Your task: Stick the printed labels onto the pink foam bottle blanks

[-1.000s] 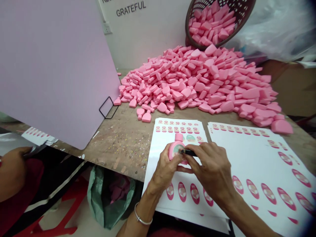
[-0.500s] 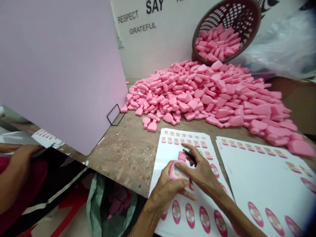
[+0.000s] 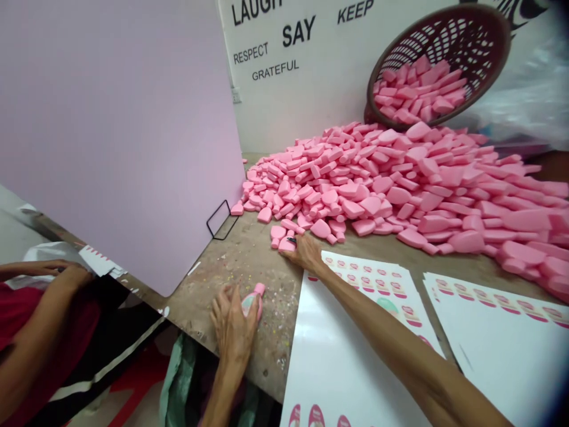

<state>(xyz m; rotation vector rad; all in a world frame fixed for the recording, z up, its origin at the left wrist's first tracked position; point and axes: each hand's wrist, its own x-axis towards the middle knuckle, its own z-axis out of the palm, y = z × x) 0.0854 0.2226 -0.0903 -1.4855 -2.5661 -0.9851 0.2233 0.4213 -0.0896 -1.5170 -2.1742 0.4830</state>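
Note:
My left hand (image 3: 234, 325) rests near the table's front edge, closed around a small pink bottle (image 3: 251, 301) with a sticker on its face. My right hand (image 3: 305, 252) is stretched out to the near edge of a big heap of pink bottles (image 3: 391, 184). Its fingers are closed on a loose pink bottle (image 3: 285, 241), with a dark thin tool tucked in the same hand. Two stacks of white sticker sheets (image 3: 355, 332) lie between me and the heap.
A brown basket (image 3: 462, 35) lies tipped at the back, spilling pink bottles. A lilac board (image 3: 111, 130) on a wire stand (image 3: 221, 221) screens the left. Another person's arm (image 3: 40, 320) works behind it. A green bag (image 3: 178, 379) hangs below the table's edge.
My left hand carried the stickered bottle off the sheets to the left, near the table's edge. My right hand left it and reached forward to the heap. The view tilted upward.

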